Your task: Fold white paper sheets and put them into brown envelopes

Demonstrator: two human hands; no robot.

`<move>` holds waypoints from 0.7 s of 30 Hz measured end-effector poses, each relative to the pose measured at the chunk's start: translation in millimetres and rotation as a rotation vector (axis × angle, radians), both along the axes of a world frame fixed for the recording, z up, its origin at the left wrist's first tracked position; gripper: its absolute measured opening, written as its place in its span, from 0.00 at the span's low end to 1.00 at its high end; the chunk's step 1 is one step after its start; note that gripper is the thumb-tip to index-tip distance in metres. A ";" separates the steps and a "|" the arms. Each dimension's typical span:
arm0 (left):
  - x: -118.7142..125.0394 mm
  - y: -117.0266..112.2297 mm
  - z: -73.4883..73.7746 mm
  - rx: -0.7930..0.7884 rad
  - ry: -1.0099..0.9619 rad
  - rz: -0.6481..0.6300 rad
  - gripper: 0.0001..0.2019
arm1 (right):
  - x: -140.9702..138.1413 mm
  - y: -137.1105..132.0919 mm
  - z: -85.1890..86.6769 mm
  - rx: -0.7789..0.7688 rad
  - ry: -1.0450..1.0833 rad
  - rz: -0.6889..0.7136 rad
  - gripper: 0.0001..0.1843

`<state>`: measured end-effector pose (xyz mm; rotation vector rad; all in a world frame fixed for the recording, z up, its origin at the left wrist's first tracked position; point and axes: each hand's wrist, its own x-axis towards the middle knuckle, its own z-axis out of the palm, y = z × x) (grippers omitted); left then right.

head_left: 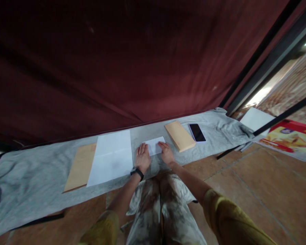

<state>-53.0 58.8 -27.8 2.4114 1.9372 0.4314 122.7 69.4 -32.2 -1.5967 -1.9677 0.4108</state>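
Note:
A small folded white paper (155, 147) lies on the grey cloth in front of me. My left hand (142, 157) rests flat on its left end, fingers stretched out. At the paper's right end, my right hand (166, 153) presses down with its fingers extended. To the left is a larger white sheet (112, 156), partly over a brown envelope (79, 166). On the right sits a thick stack of brown envelopes (180, 135), close to my right hand. What lies under my fingertips is hidden.
A phone (197, 132) with a dark screen lies right of the envelopes. The grey cloth (40, 170) covers a long, narrow surface. Behind it hangs a dark red curtain (142, 68). At the right stand dark metal bars (265, 61) and a red and yellow box (293, 137).

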 end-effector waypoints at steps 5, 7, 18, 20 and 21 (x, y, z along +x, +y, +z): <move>-0.6 0.4 -2.4 0.017 -0.004 -0.007 0.26 | -0.3 -0.1 0.1 0.012 -0.012 -0.005 0.34; -0.7 0.8 -3.5 0.029 -0.010 -0.003 0.26 | -0.4 -0.6 0.8 0.014 -0.009 -0.003 0.35; -0.8 -0.2 -3.3 0.043 0.004 -0.005 0.25 | -0.4 -2.7 0.7 0.010 0.012 -0.009 0.34; -1.5 -0.1 -3.3 0.036 0.003 -0.010 0.25 | -0.5 -2.6 -0.4 0.009 0.009 -0.006 0.35; -2.0 0.0 -3.2 0.033 -0.002 -0.012 0.26 | -0.6 -2.7 -0.7 0.009 0.005 -0.007 0.35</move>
